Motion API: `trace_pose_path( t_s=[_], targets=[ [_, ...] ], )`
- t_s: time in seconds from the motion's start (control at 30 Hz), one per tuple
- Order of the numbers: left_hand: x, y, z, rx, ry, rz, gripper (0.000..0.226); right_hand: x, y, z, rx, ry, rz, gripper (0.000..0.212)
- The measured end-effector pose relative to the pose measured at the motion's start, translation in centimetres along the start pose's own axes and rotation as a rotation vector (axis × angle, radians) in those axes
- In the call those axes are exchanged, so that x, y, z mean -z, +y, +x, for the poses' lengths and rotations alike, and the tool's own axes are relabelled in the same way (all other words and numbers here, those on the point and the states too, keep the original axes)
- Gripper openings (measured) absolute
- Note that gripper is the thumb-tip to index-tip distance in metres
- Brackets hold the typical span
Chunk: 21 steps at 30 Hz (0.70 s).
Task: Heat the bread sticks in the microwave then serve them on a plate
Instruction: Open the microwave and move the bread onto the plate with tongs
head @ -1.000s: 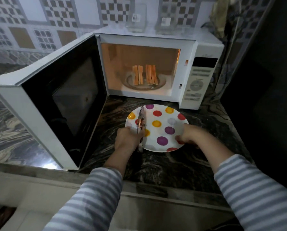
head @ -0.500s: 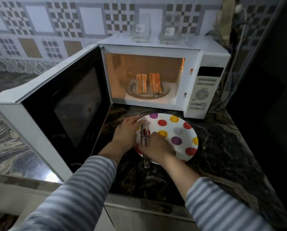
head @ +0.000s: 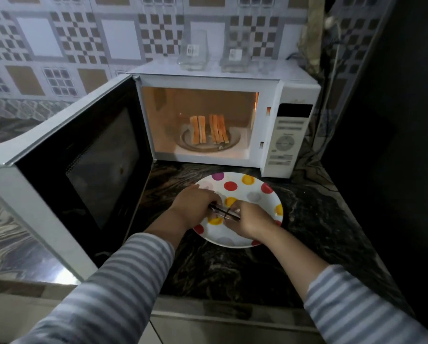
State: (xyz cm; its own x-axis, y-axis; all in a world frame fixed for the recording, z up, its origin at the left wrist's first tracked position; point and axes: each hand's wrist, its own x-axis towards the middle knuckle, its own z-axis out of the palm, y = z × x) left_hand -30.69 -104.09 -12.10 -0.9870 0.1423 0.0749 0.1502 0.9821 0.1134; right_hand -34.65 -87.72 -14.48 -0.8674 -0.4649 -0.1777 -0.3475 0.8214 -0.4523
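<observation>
1. Dark marbled countertop [head: 233, 274] against a checkered tile wall [head: 83, 45], pretty dim apart from the lit white microwave [head: 290, 135] at upper centre of the frame.
2. Bread sticks [head: 209, 129] sit inside on the round glass tray [head: 208, 145], two groups side by side, long axis running front to back, near ends pointing out at the open door [head: 83, 165], which swings toward the left of the frame.
3. Polka-dot plate [head: 247, 187] is on the counter just in front of the microwave, nothing served on it yet.
4. Metal tongs [head: 224, 212] lie crosswise over the plate, left to right.
5. Left hand [head: 195, 206] and right hand [head: 247, 222] are close together, each wrapped round one end of the tongs.
6. Half a second ago the tongs pointed front to back; now they're turned sideways.
</observation>
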Motion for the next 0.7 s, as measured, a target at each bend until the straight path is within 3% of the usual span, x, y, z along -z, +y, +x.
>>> trace_pose_path(
  t_s=[0.17,0.37,0.53,0.7],
  targets=[
    [-0.1,0.8,-0.8,0.054,0.016,-0.113,0.027,-0.8,-0.3,-1.0,0.018,0.161,-0.012,0.031],
    [-0.3,-0.5,-2.2,0.163,0.046,-0.266,0.032,1.8,1.8,-3.1,0.005,0.123,-0.047,0.029],
    [-0.6,-1.4,-2.9,0.211,0.046,-0.329,0.038,3.2,3.0,-4.4,-0.07,0.088,-0.183,0.066],
    [-0.4,-0.4,-3.0,0.168,0.05,-0.328,0.034,2.6,0.6,-3.7,0.149,0.19,-0.24,0.062]
  ],
)
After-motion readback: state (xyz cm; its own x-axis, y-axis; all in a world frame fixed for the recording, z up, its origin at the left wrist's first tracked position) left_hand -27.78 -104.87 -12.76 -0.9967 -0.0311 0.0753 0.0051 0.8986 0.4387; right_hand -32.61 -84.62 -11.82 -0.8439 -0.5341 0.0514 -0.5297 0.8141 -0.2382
